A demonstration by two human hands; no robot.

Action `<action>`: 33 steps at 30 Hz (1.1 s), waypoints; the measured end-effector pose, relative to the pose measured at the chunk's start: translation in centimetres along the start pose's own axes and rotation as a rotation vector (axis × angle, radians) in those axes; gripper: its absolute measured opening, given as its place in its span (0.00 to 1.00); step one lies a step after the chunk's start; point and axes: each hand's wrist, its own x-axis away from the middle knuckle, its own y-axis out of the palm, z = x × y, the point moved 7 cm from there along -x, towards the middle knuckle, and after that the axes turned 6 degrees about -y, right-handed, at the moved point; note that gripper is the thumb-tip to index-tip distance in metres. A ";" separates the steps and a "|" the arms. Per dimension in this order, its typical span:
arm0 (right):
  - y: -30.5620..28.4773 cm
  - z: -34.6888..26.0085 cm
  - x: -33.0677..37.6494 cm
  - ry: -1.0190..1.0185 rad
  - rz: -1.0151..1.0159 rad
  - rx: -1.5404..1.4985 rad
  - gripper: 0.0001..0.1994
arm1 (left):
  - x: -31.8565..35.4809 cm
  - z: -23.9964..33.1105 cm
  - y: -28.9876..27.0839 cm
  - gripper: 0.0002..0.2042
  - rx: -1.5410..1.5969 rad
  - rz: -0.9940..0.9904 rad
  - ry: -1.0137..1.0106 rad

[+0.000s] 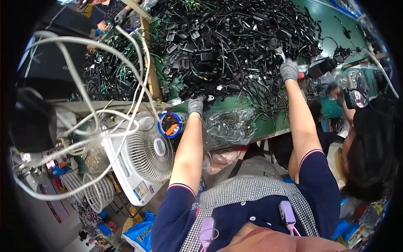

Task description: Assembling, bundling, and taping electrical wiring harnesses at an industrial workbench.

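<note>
Barely begun: huge heap of black cables [235, 42] unsorted on green worktop [331, 29]; left hand [195, 106] closed on heap's edge, right hand [289, 69] gripping a cable.

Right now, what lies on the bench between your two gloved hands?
In the head view, between the left hand and the right hand lies the near edge of the pile of black cables and plastic parts, over the green bench top.

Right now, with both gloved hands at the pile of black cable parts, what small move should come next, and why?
Probably close the right hand on one piece and lift it free. It rests on the edge of the tangled black pile, while the left hand sits at the near edge on the green table, steadying it.
</note>
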 end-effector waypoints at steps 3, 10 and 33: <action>-3.3 -5.1 4.1 -0.297 0.156 -0.215 0.10 | 0.4 0.2 0.2 0.22 0.020 -0.007 -0.210; 7.4 -11.0 11.3 -0.428 -0.424 -0.007 0.09 | -1.0 -0.1 0.5 0.20 0.436 -0.111 -0.237; 7.4 -12.7 26.7 -0.345 -0.641 -0.211 0.21 | 30.3 -1.0 -4.4 0.24 1.761 -0.916 -0.336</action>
